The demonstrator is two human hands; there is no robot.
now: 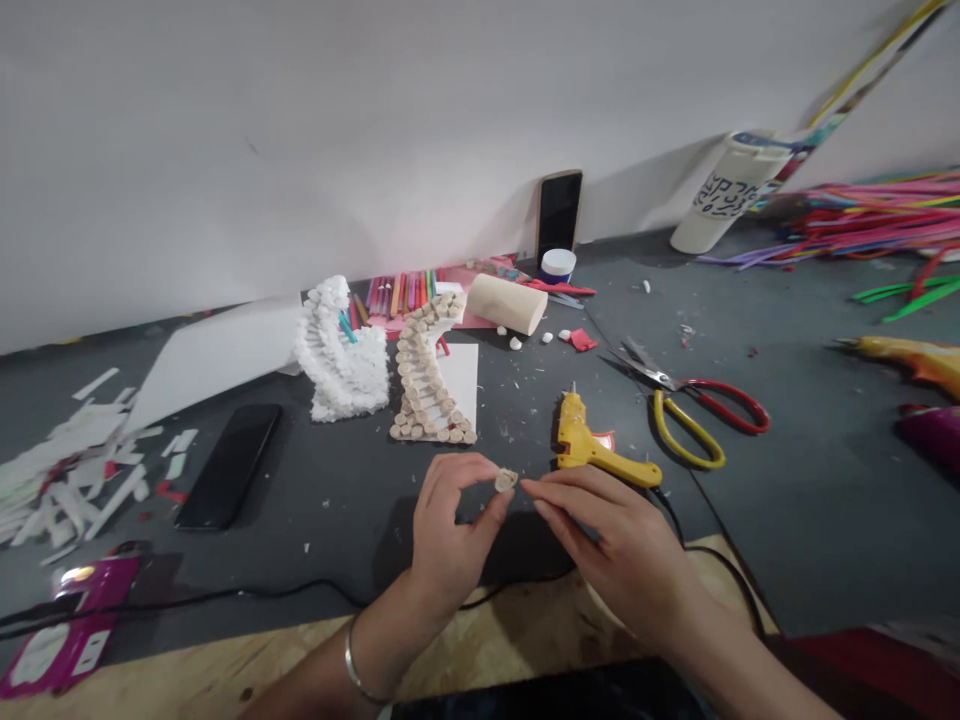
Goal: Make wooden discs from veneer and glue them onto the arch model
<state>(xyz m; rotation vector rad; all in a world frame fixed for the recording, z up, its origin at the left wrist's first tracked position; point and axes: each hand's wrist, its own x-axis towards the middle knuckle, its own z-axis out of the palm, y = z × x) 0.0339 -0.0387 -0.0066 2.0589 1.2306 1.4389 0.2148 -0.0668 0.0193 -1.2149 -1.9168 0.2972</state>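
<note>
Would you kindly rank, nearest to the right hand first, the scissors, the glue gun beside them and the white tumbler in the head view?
1. Glue gun, just beyond the right hand.
2. Scissors, farther out, rightward.
3. White tumbler, back right, by the wall.

The left hand (451, 525) pinches a small beige piece (505, 481).

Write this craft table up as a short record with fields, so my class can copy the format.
Left hand: pinching a small beige disc
Right hand: fingertips beside the disc; grip unclear
Beyond the hands: a white bumpy piece and a disc-covered piece
Tools: yellow glue gun; scissors, blades apart
Phones: one lying flat, one leaning upright
</note>
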